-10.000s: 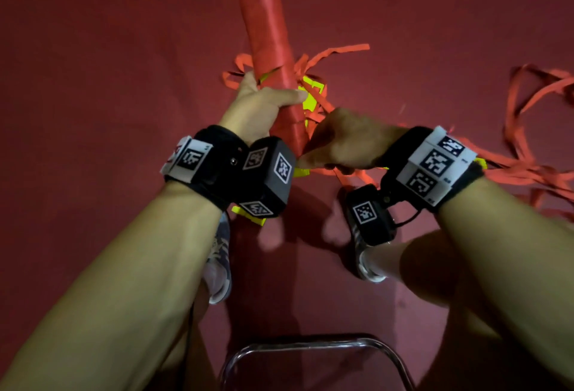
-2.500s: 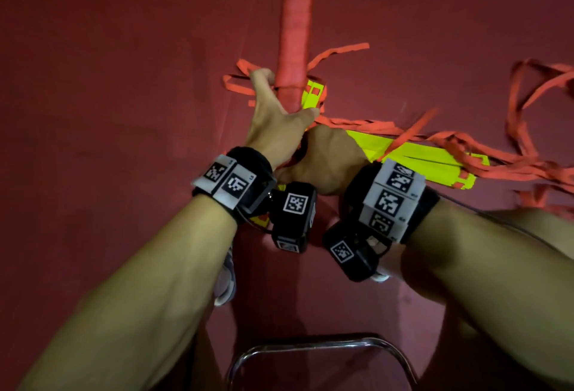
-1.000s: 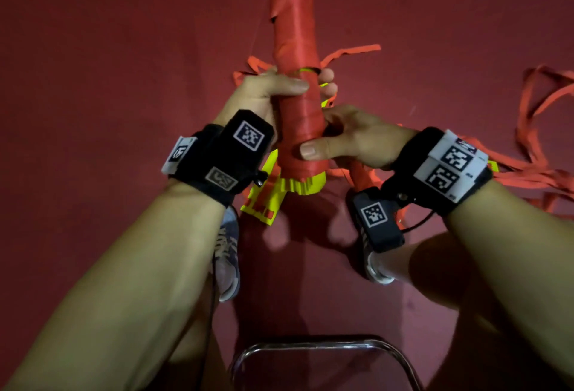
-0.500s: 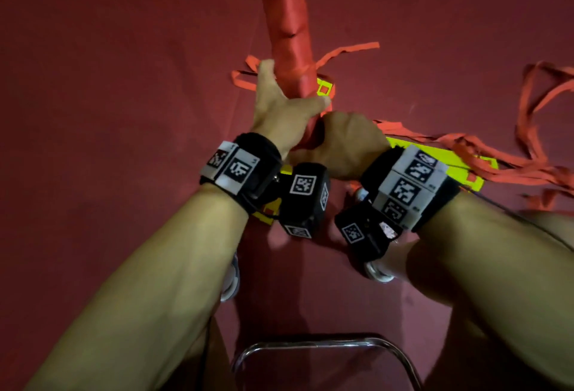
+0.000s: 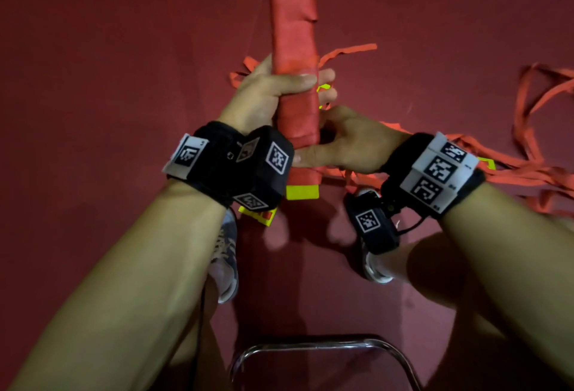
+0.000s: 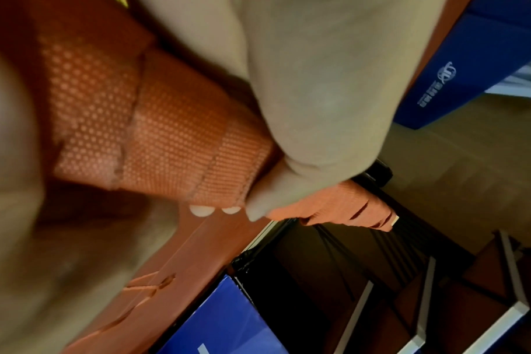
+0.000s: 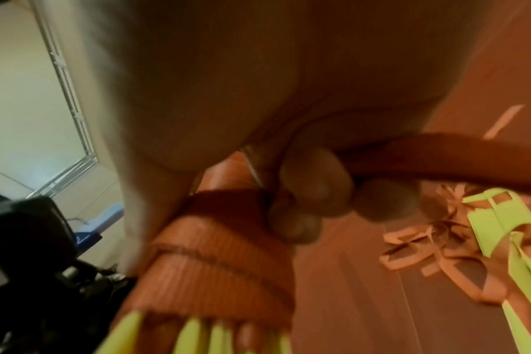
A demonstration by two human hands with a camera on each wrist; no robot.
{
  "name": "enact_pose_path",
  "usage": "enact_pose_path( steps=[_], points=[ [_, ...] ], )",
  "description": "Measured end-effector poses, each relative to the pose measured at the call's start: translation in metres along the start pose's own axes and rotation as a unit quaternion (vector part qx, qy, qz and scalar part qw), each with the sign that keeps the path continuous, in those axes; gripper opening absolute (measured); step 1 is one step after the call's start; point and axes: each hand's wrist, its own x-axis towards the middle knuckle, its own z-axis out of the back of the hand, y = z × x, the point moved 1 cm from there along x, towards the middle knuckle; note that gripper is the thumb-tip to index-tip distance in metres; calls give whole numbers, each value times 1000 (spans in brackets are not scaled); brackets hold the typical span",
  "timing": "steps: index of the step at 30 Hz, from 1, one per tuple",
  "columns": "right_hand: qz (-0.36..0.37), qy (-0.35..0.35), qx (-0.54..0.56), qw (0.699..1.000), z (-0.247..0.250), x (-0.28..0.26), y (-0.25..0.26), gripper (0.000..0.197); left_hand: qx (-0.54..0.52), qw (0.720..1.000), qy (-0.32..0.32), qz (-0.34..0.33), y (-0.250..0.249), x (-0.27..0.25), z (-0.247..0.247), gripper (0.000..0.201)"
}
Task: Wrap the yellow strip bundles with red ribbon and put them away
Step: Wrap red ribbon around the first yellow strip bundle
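Note:
A long bundle of yellow strips wrapped in red ribbon [image 5: 293,27] stands upright in front of me, its bare yellow end [image 5: 302,192] showing below my hands. My left hand [image 5: 306,83] grips the wrapped bundle, thumb across the front and fingers round the back; the left wrist view shows those fingers on the mesh ribbon [image 6: 167,134]. My right hand [image 5: 335,142] sits just below it, thumb pressed across the wrap. In the right wrist view its fingers [image 7: 315,189] pinch a red ribbon tail [image 7: 440,153] against the bundle [image 7: 222,251].
Loose red ribbon [image 5: 512,170] is tangled on the red floor to the right, with more yellow strips [image 7: 500,215] among it and one end [image 5: 257,213] under my left wrist. My shoes [image 5: 226,254] and a chrome chair frame [image 5: 310,347] are below. A blue box [image 6: 470,71] stands nearby.
Both wrists have rolled back apart from their crossed, close position. The bundle has turned in my hands and its yellow lower end shows again. The right forearm swung out to the right.

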Motion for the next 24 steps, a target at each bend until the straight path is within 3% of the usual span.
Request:
enact_pose_path(
  steps=[2,5,12,16,20,22,24],
  points=[
    [-23,-8,-57,998,0,1,3,37,50,998,-25,-29,5,6,3,28],
    [-60,-27,-206,976,3,3,4,73,129,987,-75,-67,13,12,7,34],
    [-130,-67,-290,946,-1,6,-1,54,229,951,-172,-116,23,15,4,37],
    [-157,-105,-292,937,-12,11,-6,71,240,940,-196,-142,28,15,-2,36],
    [-161,-172,-269,934,-8,9,-4,67,229,947,-172,-148,32,18,-7,33],
    [-146,-150,-263,942,-7,9,-5,58,199,958,-170,-120,30,20,-8,36],
    [-136,-116,-240,954,-4,10,-8,47,94,978,-162,-94,26,23,-7,44]
  ],
)
